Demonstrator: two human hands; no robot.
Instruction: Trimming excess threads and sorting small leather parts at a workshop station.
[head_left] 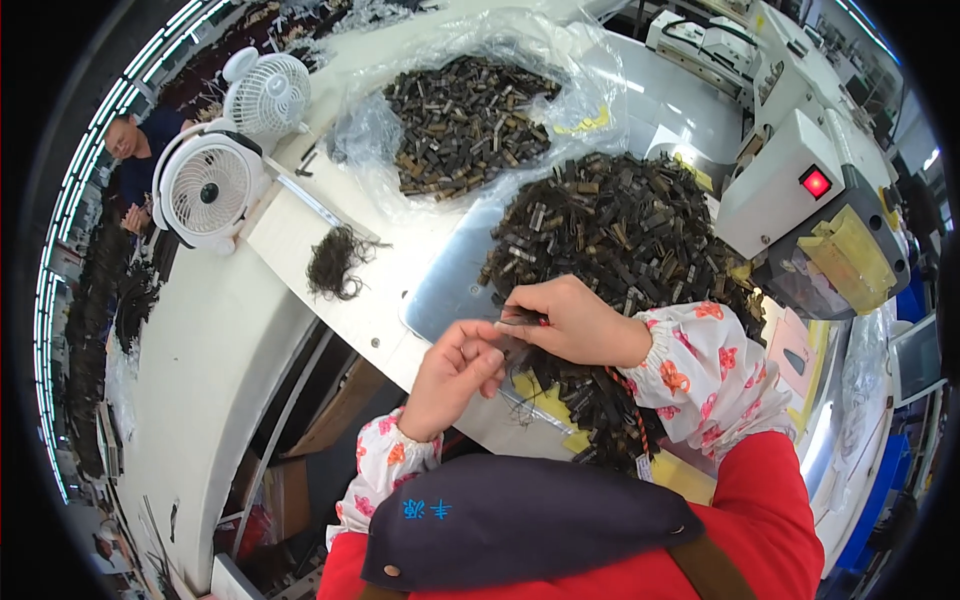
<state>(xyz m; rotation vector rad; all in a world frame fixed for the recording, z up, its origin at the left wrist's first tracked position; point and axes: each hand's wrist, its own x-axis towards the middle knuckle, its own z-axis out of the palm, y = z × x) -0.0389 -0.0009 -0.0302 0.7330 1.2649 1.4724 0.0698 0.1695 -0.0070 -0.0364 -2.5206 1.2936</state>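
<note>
My right hand (578,322) is closed in a pinch on a small thin dark piece (524,318) with a bit of red on it; its kind is too small to tell. My left hand (460,372) has its fingers curled, the fingertips meeting the right hand's; whatever they pinch is hidden. Both hands are over the front edge of a big heap of short dark brown hair bundles (610,225), some with shiny bands. Loose dark strands hang below the fingers over yellow paper (540,398).
A second heap of dark pieces (470,120) lies on clear plastic (600,60) farther back. Left of the metal plate (440,290) is a tangle of hair (338,262). Two white fans (208,190) stand at the left, a red-lit machine (785,185) at the right. Another person (140,165) is far left.
</note>
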